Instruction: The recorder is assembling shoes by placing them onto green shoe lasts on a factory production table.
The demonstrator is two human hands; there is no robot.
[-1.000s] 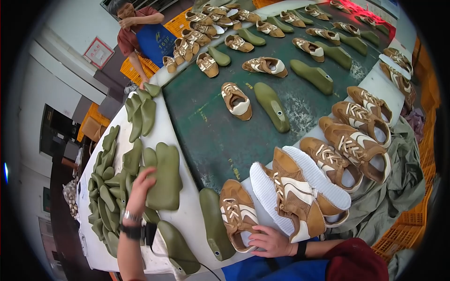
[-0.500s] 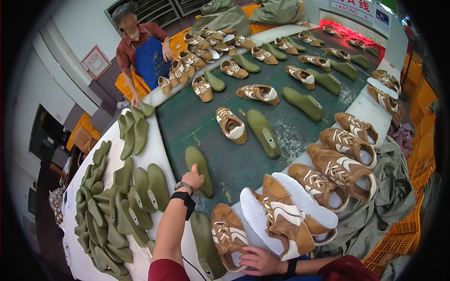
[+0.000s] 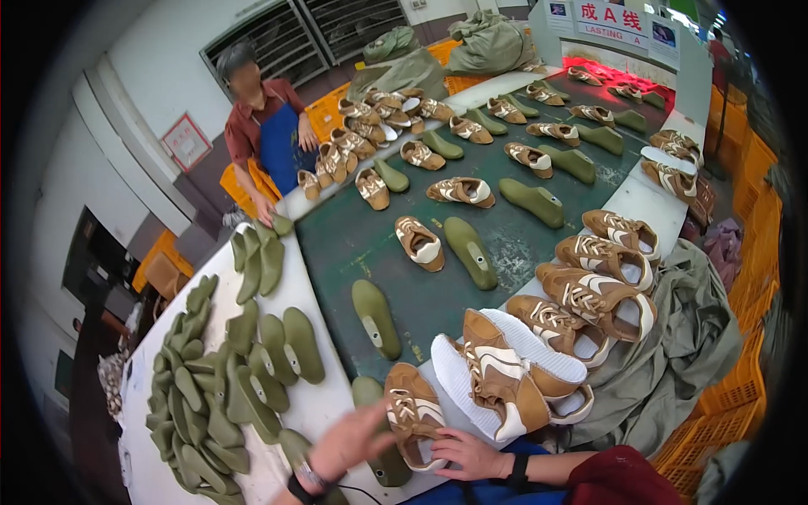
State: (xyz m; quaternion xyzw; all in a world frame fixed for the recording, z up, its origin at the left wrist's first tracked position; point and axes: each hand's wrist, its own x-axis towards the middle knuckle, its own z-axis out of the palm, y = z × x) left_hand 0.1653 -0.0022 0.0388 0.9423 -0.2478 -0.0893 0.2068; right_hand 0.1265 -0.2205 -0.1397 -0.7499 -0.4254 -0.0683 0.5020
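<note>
We see a tan and white shoe upper (image 3: 414, 414) lying at the near edge of the dark green conveyor belt (image 3: 353, 244), and we take it as our landmark. The right hand (image 3: 468, 454) lies flat against its near right side with the fingers loosely spread and touching it, closed around nothing. The left hand (image 3: 347, 441) is just to the left of the upper, blurred, its fingers spread wide and empty, the fingertips right at the upper's edge; we cannot tell whether they touch. Partly beneath the upper and to its left lies an olive green shoe last (image 3: 370, 396). Just to its right sits a pile of tan shoes with white soles (image 3: 505, 379). Beyond the upper, on the belt, a single green last (image 3: 375, 306) lies alone, and further out another last (image 3: 471, 251) lies beside a tan upper (image 3: 419, 242). Well to the left of our landmark, a white table (image 3: 324, 404) holds a heap of green lasts (image 3: 210, 387). To the right, past the pile, a grey-green cloth (image 3: 673, 353) is bunched beside orange crates (image 3: 741, 387). Far across the belt, a person in a blue apron (image 3: 271, 135) stands with one hand on the table edge.
</note>
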